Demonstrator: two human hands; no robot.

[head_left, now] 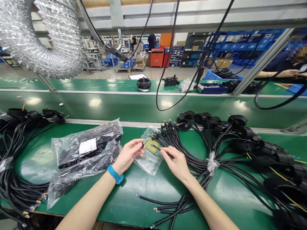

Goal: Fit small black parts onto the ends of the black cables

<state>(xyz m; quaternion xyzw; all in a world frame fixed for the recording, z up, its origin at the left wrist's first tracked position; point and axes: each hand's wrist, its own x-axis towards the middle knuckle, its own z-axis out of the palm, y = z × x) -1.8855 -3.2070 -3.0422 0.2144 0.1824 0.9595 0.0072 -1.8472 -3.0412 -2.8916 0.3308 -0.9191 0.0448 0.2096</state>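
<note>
In the middle of the bench my left hand (pixel 131 152), with a blue band on its wrist, pinches a small black round part (pixel 142 145). My right hand (pixel 175 160) is closed on a thin black stick (pixel 156 146), which could be a tool or a cable end. Its far tip is at a yellowish-green square pad (pixel 151 149) with a pale spot at its centre. This pad lies on a clear plastic bag (pixel 150 167) between my hands. Just behind my right hand run black cables (pixel 179 139) with stripped, coloured ends.
A clear bag of black parts (pixel 89 152) lies left. Cable bundles with black housings lie at far left (pixel 9 177) and right (pixel 240 138). Loose cable ends (pixel 167 208) point towards the front edge. A silver duct (pixel 63 47) and hanging cables are overhead. A co-worker sits far right.
</note>
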